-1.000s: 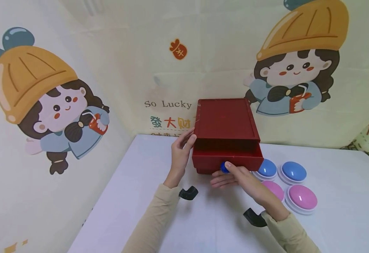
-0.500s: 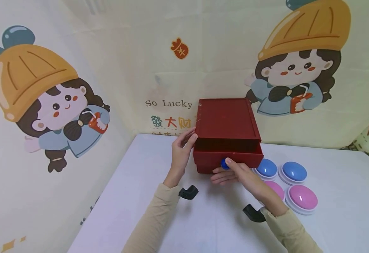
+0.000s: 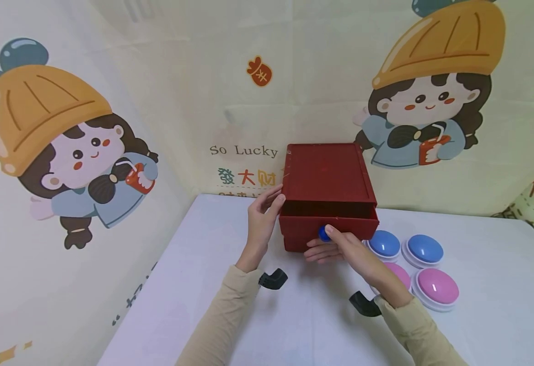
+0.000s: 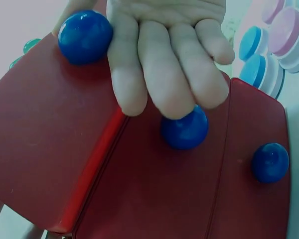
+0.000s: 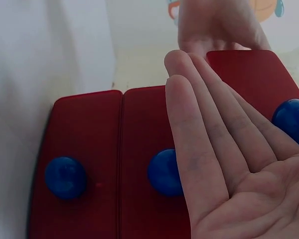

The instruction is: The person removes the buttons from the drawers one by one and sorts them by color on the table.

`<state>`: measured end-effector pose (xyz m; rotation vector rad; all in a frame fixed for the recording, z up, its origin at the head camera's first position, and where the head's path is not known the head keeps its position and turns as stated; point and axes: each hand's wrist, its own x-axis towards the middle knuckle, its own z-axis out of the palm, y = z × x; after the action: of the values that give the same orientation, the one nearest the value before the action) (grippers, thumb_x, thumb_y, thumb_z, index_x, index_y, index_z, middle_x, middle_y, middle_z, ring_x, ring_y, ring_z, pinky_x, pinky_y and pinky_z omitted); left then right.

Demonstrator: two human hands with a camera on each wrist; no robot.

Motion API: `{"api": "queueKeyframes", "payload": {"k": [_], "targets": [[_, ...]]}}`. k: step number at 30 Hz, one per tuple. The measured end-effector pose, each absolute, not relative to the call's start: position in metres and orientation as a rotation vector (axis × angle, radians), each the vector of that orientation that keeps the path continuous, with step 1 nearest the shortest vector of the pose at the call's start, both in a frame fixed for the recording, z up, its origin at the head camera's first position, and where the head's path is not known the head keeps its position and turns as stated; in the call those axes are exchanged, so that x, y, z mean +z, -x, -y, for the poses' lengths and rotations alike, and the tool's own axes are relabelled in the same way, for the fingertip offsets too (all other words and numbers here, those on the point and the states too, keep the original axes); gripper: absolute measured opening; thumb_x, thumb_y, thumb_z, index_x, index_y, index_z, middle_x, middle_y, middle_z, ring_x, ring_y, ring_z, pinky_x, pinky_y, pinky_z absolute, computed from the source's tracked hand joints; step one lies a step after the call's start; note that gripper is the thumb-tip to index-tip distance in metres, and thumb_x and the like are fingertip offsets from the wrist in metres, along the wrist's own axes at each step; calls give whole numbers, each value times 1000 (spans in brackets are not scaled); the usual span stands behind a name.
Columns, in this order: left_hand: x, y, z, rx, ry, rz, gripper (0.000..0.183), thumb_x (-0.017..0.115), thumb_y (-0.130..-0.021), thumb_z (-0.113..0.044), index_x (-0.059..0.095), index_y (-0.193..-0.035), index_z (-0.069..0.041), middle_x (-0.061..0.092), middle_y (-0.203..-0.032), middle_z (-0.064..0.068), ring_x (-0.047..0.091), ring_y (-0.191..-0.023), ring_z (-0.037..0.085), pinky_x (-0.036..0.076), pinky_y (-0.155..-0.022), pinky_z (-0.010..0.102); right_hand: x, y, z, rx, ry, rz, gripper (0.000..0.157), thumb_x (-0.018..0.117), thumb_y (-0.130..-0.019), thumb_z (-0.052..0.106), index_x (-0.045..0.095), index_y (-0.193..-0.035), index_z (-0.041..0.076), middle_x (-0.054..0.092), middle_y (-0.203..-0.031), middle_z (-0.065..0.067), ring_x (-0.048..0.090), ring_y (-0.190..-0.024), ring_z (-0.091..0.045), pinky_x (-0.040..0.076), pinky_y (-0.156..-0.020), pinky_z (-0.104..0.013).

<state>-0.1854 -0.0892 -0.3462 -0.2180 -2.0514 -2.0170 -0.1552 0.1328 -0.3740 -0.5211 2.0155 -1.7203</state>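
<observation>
A small red drawer cabinet [image 3: 326, 173] stands at the back of the table, with its top drawer [image 3: 303, 226] partly pulled out. My right hand [image 3: 340, 250] pinches that drawer's blue knob [image 4: 85, 37] between thumb and index finger. Its other fingers [image 4: 164, 74] stretch below the drawer, before the middle drawer's blue knob [image 4: 185, 128]. A third blue knob [image 5: 65, 178] sits on the bottom drawer. My left hand [image 3: 261, 223] rests against the cabinet's left side, thumb at the front edge and fingers reaching back. The drawer's inside is dark.
Several push buttons stand right of the cabinet, including a blue button [image 3: 425, 248] and a pink button [image 3: 438, 286]. Black camera mounts [image 3: 273, 279] stick out at both wrists. A printed cloth [image 3: 230, 117] hangs behind the white table [image 3: 294, 325].
The top drawer has slid a little further into the cabinet, my right hand moving forward with its knob. My left hand has stayed at the cabinet's side.
</observation>
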Motion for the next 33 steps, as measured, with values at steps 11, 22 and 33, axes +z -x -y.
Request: {"api": "queueKeyframes", "payload": {"k": [11,22,33], "targets": [[-341,181,85,-2010,171,2037,38,62,-98,-17,62,-132,-2,65,-127,15,58,-111,18,49,-94,30,-375,162,-133,-1714,522,-2051,69,23,-107,51,61,-130,-1,73,-116,-13,72,-104,-26,55,-94,-44],[-339,179,84,-2004,176,2048,37,61,-98,-18,62,-132,-3,64,-128,15,58,-113,21,49,-98,36,-374,167,-133,-1716,545,-2052,67,24,-107,49,61,-130,-2,72,-116,-15,71,-105,-26,56,-93,-40],[-339,179,83,-2001,172,2051,37,61,-98,-18,62,-132,-3,64,-128,14,58,-114,20,51,-95,32,-373,172,-133,-1725,544,-2042,68,26,-107,48,60,-130,-6,71,-117,-19,70,-106,-30,55,-94,-44]]}}
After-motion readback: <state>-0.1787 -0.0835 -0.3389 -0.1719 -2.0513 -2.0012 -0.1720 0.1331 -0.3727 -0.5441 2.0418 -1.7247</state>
